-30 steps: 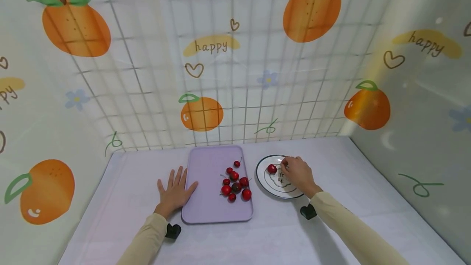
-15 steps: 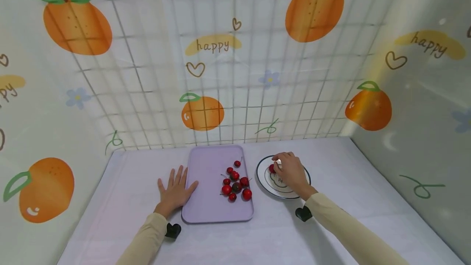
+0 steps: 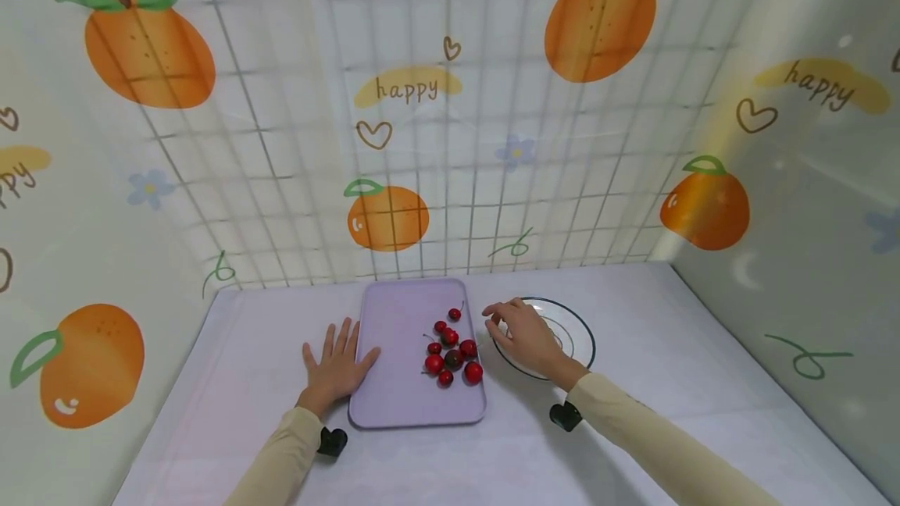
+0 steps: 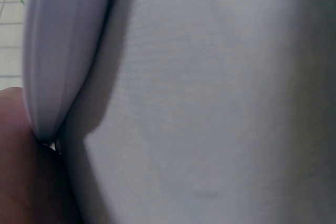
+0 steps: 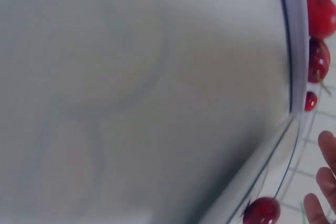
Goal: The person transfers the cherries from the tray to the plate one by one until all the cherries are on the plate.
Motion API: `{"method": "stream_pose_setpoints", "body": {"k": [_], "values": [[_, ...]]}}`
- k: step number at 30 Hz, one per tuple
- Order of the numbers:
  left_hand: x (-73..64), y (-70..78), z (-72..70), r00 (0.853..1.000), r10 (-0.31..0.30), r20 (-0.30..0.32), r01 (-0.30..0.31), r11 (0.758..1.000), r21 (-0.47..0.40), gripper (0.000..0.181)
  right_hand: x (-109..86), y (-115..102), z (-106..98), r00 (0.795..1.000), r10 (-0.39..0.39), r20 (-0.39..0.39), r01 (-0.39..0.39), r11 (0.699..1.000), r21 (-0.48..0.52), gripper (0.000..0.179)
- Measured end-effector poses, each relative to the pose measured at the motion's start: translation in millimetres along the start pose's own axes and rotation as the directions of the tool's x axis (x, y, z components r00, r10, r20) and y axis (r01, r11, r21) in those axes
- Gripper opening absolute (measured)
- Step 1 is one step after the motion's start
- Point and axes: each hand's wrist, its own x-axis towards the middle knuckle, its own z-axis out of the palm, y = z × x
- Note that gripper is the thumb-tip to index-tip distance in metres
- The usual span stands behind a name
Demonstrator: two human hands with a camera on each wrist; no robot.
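Observation:
My left hand lies with fingers spread on the table and its thumb over the left rim of the lilac tray. In the left wrist view part of that hand shows beside the tray's edge. Several red cherries lie on the tray's right half. My right hand hovers over the left side of the white plate, fingertips stretched toward the tray and holding nothing visible. One cherry rests on the plate in the right wrist view; the hand hides it from the head view.
A white cloth covers the table. Behind it hangs a curtain printed with oranges, in front of a wire grid. Side curtains close off the left and right. The tray and plate stand close together.
My right hand has moved left across the plate, from its middle toward the tray, and now covers the plate's cherry in the head view. The left hand has stayed on the tray's edge.

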Motion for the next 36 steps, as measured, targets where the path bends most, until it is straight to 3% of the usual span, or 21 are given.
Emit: {"method": "stream_pose_setpoints", "body": {"k": [4,19,29,36], "values": [[1.7,-1.6,2.1,1.0,-0.005,0.004,0.005,1.0,0.008,0.086,-0.6,-8.1,3.1,0.998,0.003,0.059,-0.003,1.0,0.0,0.028],[11.2,-10.1,10.0,1.0,-0.01,0.001,0.01,0.999,0.04,0.089,-1.9,-12.7,11.4,0.992,-0.029,0.125,0.034,0.999,-0.039,0.024],[11.0,-11.3,11.9,1.0,-0.003,-0.012,0.003,0.999,0.05,0.089,-5.4,-10.5,16.4,0.991,-0.058,0.118,0.063,0.997,-0.034,0.016],[10.8,-9.5,9.7,1.0,-0.003,-0.011,0.003,0.998,0.063,0.088,-4.2,-10.8,16.6,0.992,-0.057,0.114,0.058,0.998,-0.005,0.022]]}}
